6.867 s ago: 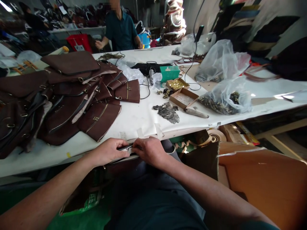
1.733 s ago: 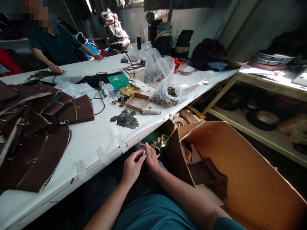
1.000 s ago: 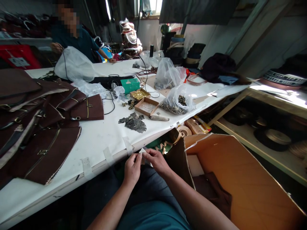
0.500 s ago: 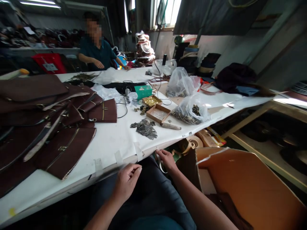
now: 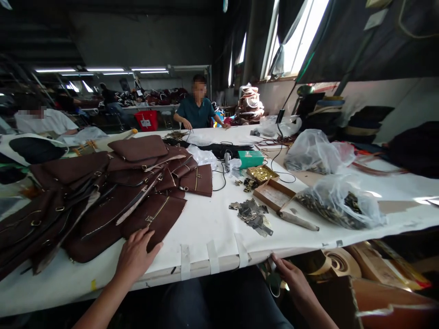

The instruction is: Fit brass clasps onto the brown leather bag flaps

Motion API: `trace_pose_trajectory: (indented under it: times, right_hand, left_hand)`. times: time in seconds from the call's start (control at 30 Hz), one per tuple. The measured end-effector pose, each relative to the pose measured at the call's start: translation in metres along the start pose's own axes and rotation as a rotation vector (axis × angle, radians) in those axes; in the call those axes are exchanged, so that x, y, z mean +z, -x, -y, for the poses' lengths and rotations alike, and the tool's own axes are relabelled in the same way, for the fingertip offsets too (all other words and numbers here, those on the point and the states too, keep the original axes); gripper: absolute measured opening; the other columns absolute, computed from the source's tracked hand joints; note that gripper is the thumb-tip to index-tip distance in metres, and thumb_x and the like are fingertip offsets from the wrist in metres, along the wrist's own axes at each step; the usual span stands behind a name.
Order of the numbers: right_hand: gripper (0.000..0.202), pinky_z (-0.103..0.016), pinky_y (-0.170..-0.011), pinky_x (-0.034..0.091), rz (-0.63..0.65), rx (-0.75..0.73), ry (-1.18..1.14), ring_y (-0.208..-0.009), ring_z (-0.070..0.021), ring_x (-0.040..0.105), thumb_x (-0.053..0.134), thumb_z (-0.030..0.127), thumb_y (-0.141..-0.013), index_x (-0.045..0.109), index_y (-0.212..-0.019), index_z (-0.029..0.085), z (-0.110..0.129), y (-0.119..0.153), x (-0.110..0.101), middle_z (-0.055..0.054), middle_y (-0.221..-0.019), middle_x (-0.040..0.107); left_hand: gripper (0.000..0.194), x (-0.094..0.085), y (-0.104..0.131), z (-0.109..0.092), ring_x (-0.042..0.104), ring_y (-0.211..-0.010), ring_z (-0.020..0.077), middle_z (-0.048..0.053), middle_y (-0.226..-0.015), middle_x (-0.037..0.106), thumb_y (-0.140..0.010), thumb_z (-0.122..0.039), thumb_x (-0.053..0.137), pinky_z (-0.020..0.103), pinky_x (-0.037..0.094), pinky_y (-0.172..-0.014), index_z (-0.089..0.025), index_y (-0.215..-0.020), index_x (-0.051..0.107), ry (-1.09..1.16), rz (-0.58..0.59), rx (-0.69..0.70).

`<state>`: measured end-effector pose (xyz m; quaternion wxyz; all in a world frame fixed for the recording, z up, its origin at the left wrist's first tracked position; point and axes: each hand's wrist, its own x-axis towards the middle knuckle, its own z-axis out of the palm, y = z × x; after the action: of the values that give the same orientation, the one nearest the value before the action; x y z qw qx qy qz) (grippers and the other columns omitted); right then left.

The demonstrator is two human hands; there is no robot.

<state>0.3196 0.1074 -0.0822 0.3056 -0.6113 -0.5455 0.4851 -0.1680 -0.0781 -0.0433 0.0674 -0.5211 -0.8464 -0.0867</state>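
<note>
The left hand (image 5: 139, 251), open, seems to reach for the near brown panel (image 5: 168, 218); gripping it calls for closing. The right hand (image 5: 288, 273) pinches a pale strip (image 5: 275, 296).

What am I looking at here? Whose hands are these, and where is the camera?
There is no machine: these are a person's bare hands, seen by one camera worn on the head, looking forward and down. The left hand lies over the lower edge of a brown panel, beside a heap of brown bags. The right hand, by the front edge of the white table, seems to pinch a thin pale strip. Also on the table: flat grey plates, gold-coloured bits in a shallow box, and clear plastic bags of small parts.
</note>
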Motion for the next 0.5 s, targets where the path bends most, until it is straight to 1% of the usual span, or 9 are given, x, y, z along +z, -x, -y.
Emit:
trace_pose_trajectory:
  times: [0.07, 0.1, 0.2, 0.27, 0.3, 0.33, 0.4, 0.43, 0.5]
  right_hand:
    - [0.058, -0.044, -0.08, 0.058, 0.039, 0.038, 0.068, -0.088, -0.039, 0.075, 0.071, 0.083, -0.068, 0.078, -0.065, 0.025, 0.001, 0.003, -0.005, -0.012, -0.079, 0.079]
    - [0.058, -0.044, -0.081, 0.057, 0.018, 0.049, 0.112, -0.088, -0.0392, 0.074, 0.07, 0.084, -0.069, 0.078, -0.066, 0.026, 0.002, 0.006, -0.009, -0.011, -0.079, 0.079]
    - [0.059, -0.044, -0.08, 0.054, -0.135, 0.038, 0.202, -0.086, -0.0378, 0.073, 0.065, 0.085, -0.074, 0.08, -0.075, 0.028, 0.008, 0.023, -0.024, -0.01, -0.08, 0.079]
    - [0.057, -0.042, -0.075, 0.053, -0.245, -0.029, 0.205, -0.078, -0.0342, 0.07, 0.063, 0.082, -0.079, 0.08, -0.081, 0.028, 0.021, 0.035, -0.03, -0.009, -0.079, 0.078]
    - [0.054, -0.041, -0.074, 0.053, -0.273, -0.084, 0.193, -0.076, -0.0324, 0.069, 0.064, 0.079, -0.08, 0.08, -0.083, 0.028, 0.031, 0.039, -0.031, -0.009, -0.08, 0.078]
    - [0.05, -0.04, -0.074, 0.054, -0.273, -0.151, 0.177, -0.076, -0.0311, 0.069, 0.066, 0.075, -0.082, 0.08, -0.085, 0.027, 0.043, 0.04, -0.028, -0.009, -0.082, 0.078]
    - [0.04, -0.039, -0.078, 0.055, -0.206, -0.31, 0.151, -0.081, -0.0295, 0.07, 0.07, 0.065, -0.085, 0.08, -0.089, 0.026, 0.072, 0.034, -0.016, -0.009, -0.09, 0.079]
    - [0.036, -0.038, -0.079, 0.055, -0.151, -0.389, 0.157, -0.084, -0.0286, 0.071, 0.071, 0.06, -0.087, 0.08, -0.091, 0.025, 0.087, 0.025, -0.006, -0.009, -0.092, 0.079]
    - [0.03, -0.037, -0.078, 0.055, -0.052, -0.532, 0.2, -0.081, -0.0255, 0.07, 0.07, 0.052, -0.093, 0.08, -0.092, 0.024, 0.119, -0.003, 0.018, -0.008, -0.092, 0.078]
  left_hand:
    - [0.057, 0.005, 0.003, 0.001, 0.055, -0.141, 0.0353, 0.017, -0.15, 0.066, -0.1, -0.052, 0.05, 0.05, 0.042, -0.12, -0.013, -0.136, 0.072, -0.025, 0.02, 0.029]
    - [0.056, 0.006, 0.004, 0.001, 0.056, -0.14, 0.0353, 0.017, -0.15, 0.067, -0.1, -0.051, 0.048, 0.051, 0.042, -0.119, -0.015, -0.135, 0.073, -0.042, 0.016, 0.037]
    - [0.054, 0.008, 0.011, 0.007, 0.061, -0.135, 0.0366, 0.015, -0.145, 0.07, -0.097, -0.05, 0.048, 0.055, 0.046, -0.114, -0.018, -0.129, 0.076, -0.055, -0.008, 0.063]
    - [0.052, 0.012, 0.016, 0.016, 0.065, -0.129, 0.0363, 0.014, -0.139, 0.075, -0.094, -0.052, 0.052, 0.054, 0.051, -0.111, -0.019, -0.124, 0.079, 0.004, -0.026, 0.137]
    - [0.05, 0.014, 0.02, 0.023, 0.067, -0.127, 0.036, 0.013, -0.135, 0.076, -0.093, -0.052, 0.055, 0.053, 0.053, -0.11, -0.02, -0.121, 0.08, 0.049, -0.044, 0.182]
    - [0.046, 0.018, 0.024, 0.03, 0.069, -0.125, 0.0358, 0.011, -0.133, 0.078, -0.091, -0.053, 0.059, 0.052, 0.055, -0.108, -0.023, -0.118, 0.081, 0.094, -0.064, 0.229]
    - [0.036, 0.026, 0.032, 0.043, 0.072, -0.12, 0.0351, 0.006, -0.129, 0.08, -0.086, -0.049, 0.069, 0.049, 0.061, -0.103, -0.031, -0.114, 0.083, 0.177, -0.108, 0.34]
    - [0.033, 0.031, 0.036, 0.049, 0.073, -0.118, 0.0344, 0.003, -0.127, 0.081, -0.083, -0.045, 0.072, 0.047, 0.064, -0.098, -0.036, -0.113, 0.084, 0.214, -0.123, 0.42]
    - [0.035, 0.041, 0.043, 0.054, 0.076, -0.112, 0.0331, -0.001, -0.122, 0.083, -0.078, -0.035, 0.075, 0.044, 0.067, -0.092, -0.042, -0.112, 0.084, 0.281, -0.149, 0.584]
